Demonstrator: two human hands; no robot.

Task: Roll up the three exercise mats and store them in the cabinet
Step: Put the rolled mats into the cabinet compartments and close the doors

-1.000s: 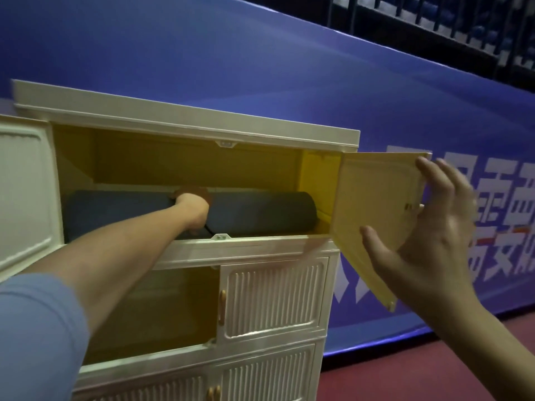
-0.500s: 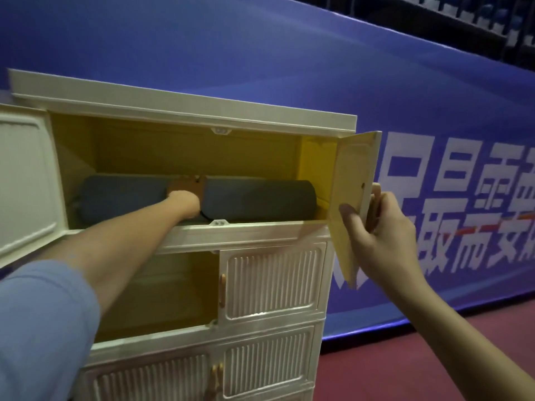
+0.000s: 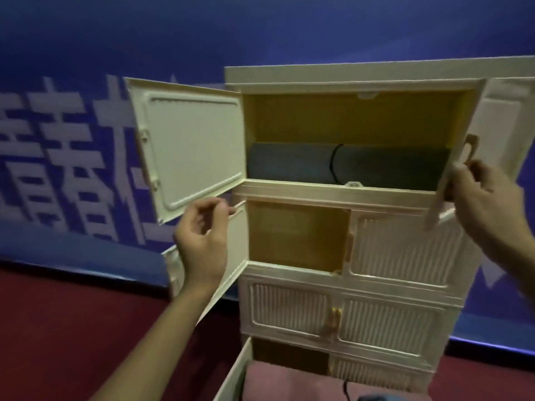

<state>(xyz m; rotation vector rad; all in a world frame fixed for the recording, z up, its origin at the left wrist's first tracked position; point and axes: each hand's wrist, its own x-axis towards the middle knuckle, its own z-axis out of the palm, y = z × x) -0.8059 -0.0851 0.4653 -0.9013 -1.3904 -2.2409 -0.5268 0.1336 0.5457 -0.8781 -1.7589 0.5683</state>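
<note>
A dark grey rolled mat [image 3: 292, 163] with a black strap lies across the top compartment of the cream cabinet [image 3: 341, 195]. My left hand [image 3: 202, 238] hovers outside, just under the lower corner of the open top left door [image 3: 188, 146]. Its fingers are loosely curled and hold nothing, with their tips close to the top edge of the second-row left door [image 3: 236, 256]. My right hand [image 3: 474, 192] grips the edge of the top right door [image 3: 451, 180], below its handle; that door stands partly swung in.
The second-row left compartment [image 3: 295, 233] stands open and looks empty. A bottom door [image 3: 231, 371] is open, with a pinkish thing [image 3: 289, 380] behind it. A blue banner wall [image 3: 72, 169] runs behind the cabinet, and dark red floor [image 3: 72, 328] lies to the left.
My left hand has come out of the top compartment and let go of the grey mat. My right hand has kept hold of the top right door. The view has swung to the left.
</note>
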